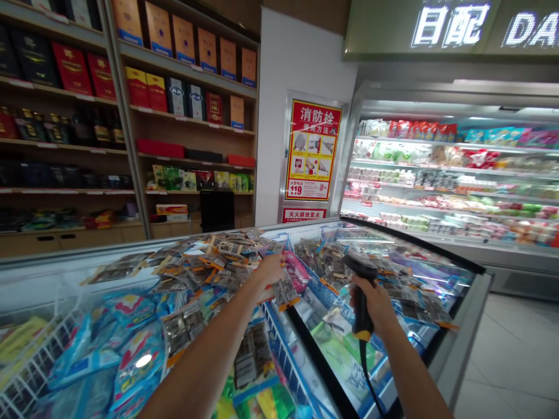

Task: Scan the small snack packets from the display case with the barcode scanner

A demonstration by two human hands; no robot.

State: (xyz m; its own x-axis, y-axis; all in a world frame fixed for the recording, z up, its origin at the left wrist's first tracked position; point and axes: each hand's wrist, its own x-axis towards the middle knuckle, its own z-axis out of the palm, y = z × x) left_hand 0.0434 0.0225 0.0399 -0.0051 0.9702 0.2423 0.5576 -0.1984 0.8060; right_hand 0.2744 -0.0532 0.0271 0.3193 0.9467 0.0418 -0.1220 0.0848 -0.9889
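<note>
In my right hand (374, 299) is a black barcode scanner (361, 311) with a yellow-tipped handle end; its cable runs down toward me. My left hand (271, 269) is stretched forward over the freezer, its fingers closed on a small clear packet (285, 293) with dark contents and an orange edge. Many similar packets (218, 262) lie in a loose pile on the glass to the left. More packets (406, 291) are spread on the right glass lid, around the scanner. A pink package (297, 272) sits just right of my left hand.
Below the glass are blue bags (135, 361) and a white wire basket (26, 372). A black lid edge (323, 364) runs between the freezer's halves. Wooden shelves (192, 125) stand behind left, a refrigerated display (454, 180) behind right, and tiled floor (515, 349) at right.
</note>
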